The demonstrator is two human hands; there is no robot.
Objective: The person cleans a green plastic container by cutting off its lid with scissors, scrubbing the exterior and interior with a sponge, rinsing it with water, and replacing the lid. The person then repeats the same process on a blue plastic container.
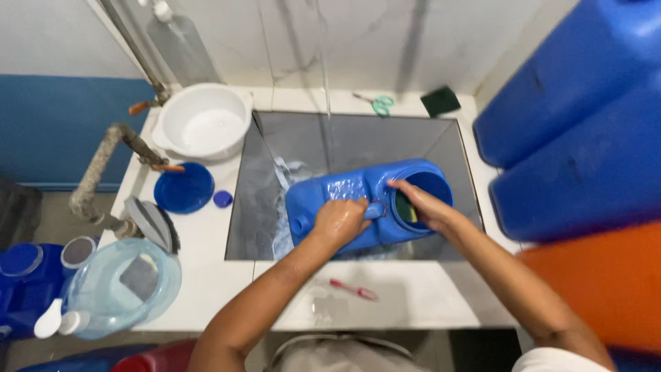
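Scrubbing a blue jerrycan (344, 200) laid on its side in the sink (447, 148)
The left hand (339, 222) is clenched around the can's handle; the right hand (423, 203) reaches into its wide mouth, fingers pinching a green sponge (406, 209), near the sink's front edge

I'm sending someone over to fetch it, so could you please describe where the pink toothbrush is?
Start at the sink basin; on the white counter along its near edge lies the pink toothbrush, just right of the person's left forearm. It is the only slim pink item there.
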